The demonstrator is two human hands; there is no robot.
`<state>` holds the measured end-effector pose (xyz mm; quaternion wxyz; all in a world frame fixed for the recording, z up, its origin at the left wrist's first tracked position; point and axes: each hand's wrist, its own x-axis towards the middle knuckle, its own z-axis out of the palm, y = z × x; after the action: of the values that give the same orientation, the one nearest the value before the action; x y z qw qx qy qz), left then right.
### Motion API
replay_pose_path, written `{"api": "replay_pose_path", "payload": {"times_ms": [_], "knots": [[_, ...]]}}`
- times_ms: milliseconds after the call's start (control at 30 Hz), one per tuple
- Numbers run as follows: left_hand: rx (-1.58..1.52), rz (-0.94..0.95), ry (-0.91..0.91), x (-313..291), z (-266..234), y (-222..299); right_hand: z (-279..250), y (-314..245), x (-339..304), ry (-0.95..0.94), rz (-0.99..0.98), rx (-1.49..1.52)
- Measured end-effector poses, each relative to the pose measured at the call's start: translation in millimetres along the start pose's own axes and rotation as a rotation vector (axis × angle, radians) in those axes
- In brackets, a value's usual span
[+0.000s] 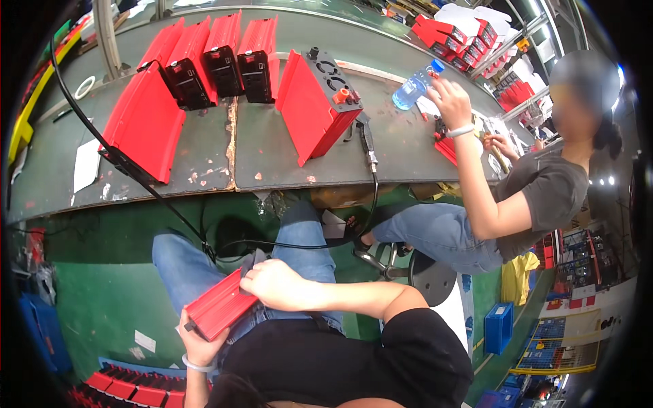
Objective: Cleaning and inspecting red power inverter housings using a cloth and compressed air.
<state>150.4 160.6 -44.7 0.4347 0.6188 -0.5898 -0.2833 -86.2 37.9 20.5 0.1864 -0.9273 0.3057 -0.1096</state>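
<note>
A ribbed red metal casing [221, 306] lies tilted across my lap. My left hand [201, 348] grips its lower left end, fingers wrapped round the edge. At the upper right end my right hand [277, 284] is closed on a dark grey cloth [254, 260], pressed against the casing. Part of the cloth is hidden under my fingers. On the bench ahead stands a larger red unit [309, 112] with a grey fan-holed end panel and an orange terminal. Beside it an air blow gun [367, 146] hangs at the bench edge.
Several red casings with black end panels [257, 76] stand on the bench [265, 160] at the left. A black cable [153, 194] runs down to my knees. At the right sits a co-worker [537, 197], near a water bottle [410, 90]. Red casings [122, 389] fill a blue-edged crate at lower left.
</note>
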Motion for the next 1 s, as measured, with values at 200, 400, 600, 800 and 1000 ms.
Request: {"api": "replay_pose_path", "payload": {"times_ms": [200,400,600,800,1000], "knots": [[-0.080,-0.095,-0.052,2,1,-3,8,-21,8,0.112,-0.081,0.106],[-0.078,-0.094,-0.063,-6,-1,-11,10,-23,12,0.170,-0.162,0.293],[-0.230,-0.162,-0.102,-6,-1,-6,-10,4,5,-0.022,-0.059,0.139],[-0.210,-0.139,-0.098,2,0,7,-15,4,2,-0.063,0.051,-0.021],[-0.143,-0.155,-0.088,11,0,14,-12,21,-1,-0.079,0.071,0.019]]}}
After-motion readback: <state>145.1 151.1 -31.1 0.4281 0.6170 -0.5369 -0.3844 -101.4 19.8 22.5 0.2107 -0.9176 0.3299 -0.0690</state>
